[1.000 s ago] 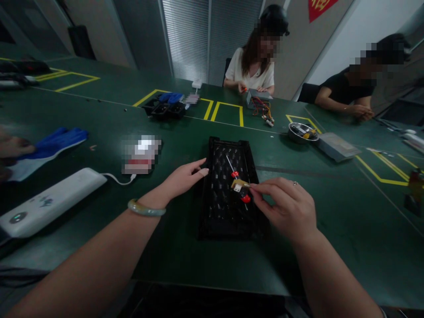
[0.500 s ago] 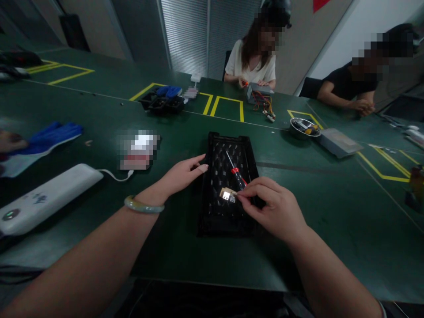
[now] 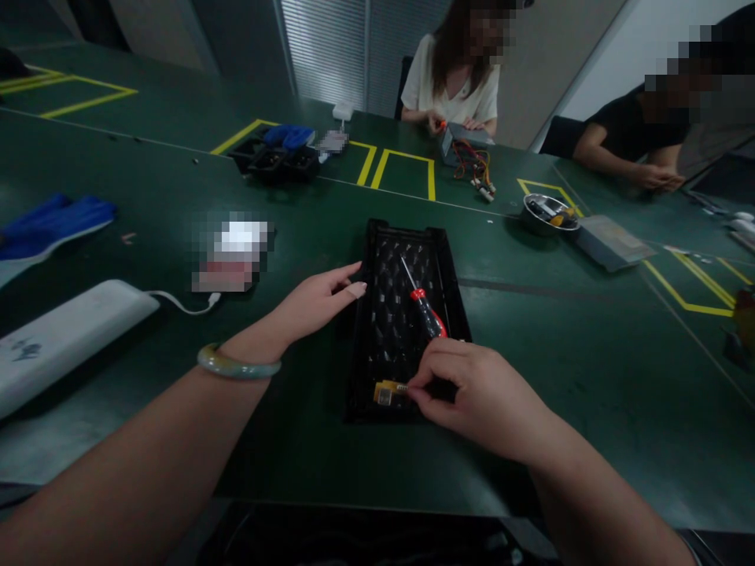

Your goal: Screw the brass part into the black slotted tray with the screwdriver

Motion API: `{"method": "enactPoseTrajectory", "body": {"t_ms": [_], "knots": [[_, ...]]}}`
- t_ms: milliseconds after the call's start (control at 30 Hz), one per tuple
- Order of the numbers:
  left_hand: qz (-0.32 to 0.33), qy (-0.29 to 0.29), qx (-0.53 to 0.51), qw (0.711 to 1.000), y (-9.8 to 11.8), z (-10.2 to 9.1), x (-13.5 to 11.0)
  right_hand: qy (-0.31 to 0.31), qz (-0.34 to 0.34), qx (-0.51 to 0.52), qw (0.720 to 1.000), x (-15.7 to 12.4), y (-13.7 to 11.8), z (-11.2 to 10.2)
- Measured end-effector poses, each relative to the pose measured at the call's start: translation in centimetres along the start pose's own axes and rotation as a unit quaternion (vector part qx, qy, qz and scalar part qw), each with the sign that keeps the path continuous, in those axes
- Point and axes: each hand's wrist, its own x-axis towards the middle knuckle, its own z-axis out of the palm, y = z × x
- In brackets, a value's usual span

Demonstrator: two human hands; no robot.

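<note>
A black tray [image 3: 361,369] with a bumpy patterned floor lies lengthwise before me on the green table. Between the thumb and fingertips of my right hand [image 3: 472,385] is a small yellowish circuit board [image 3: 386,392] with a square metal part on it, held low over the tray's near end. A screwdriver [image 3: 425,310] with a red and black handle lies in the tray, its tip pointing away from me; my right hand is close by its handle. At the tray's left edge, my left hand [image 3: 322,303] has its fingers stretched out, seemingly touching the rim.
To the left are a white power bank [image 3: 76,338], a cabled phone-like device [image 3: 233,255] and a blue glove [image 3: 56,228]. Farther off stand a black divided box [image 3: 274,161], a metal bowl of parts [image 3: 551,216] and a flat grey case [image 3: 613,244]. Two people sit across the table.
My right hand has brought the small circuit board down and toward me, nearer the tray's near end. My left hand stays at the tray's left side. The view has shifted slightly.
</note>
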Motion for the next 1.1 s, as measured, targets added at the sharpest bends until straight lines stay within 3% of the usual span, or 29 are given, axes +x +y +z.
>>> {"method": "enactPoseTrajectory", "body": {"t_ms": [333,633,1100], "knots": [[0.012,-0.005,-0.004,1.000,0.09,-0.08,-0.07,-0.052,-0.047,-0.093,0.993,0.21,-0.01,1.18],[0.012,-0.012,-0.008,1.000,0.26,-0.26,-0.22,-0.044,-0.087,-0.172,0.980,0.06,-0.36,0.97],[0.013,-0.005,-0.001,1.000,-0.06,-0.11,-0.05,-0.079,-0.053,-0.098,0.991,0.40,0.02,0.90]]}}
